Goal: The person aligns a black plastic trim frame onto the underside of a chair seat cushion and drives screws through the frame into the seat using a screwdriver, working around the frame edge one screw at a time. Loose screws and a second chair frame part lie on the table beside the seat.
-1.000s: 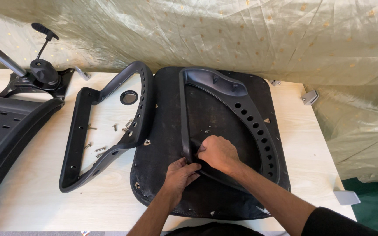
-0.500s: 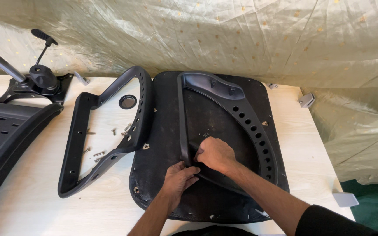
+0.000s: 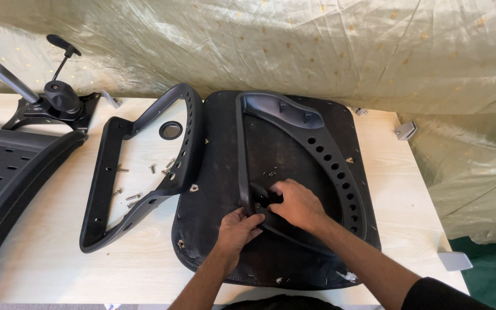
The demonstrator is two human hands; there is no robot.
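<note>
Both hands are holding the black armrest (image 3: pixel 317 158) lying lengthwise on the seat bottom (image 3: pixel 219 172): left hand (image 3: pixel 237 229) pinching its near corner, right hand (image 3: pixel 297 204) gripping just beside

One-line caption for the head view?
Both hands, left and right, press an armrest onto an upturned seat.

Two hands on a chair armrest lying on an upturned seat

The left hand (image 3: pixel 237 231) and right hand (image 3: pixel 295 204) grip the lower bend of the black armrest (image 3: pixel 340 172) on the seat base (image 3: pixel 219 172); a second armrest (image 3: pixel 107 172) lies just beside it, ringing loose screws (image 3: pixel 136 195) on the table (image 3: pixel 41 252).
</note>
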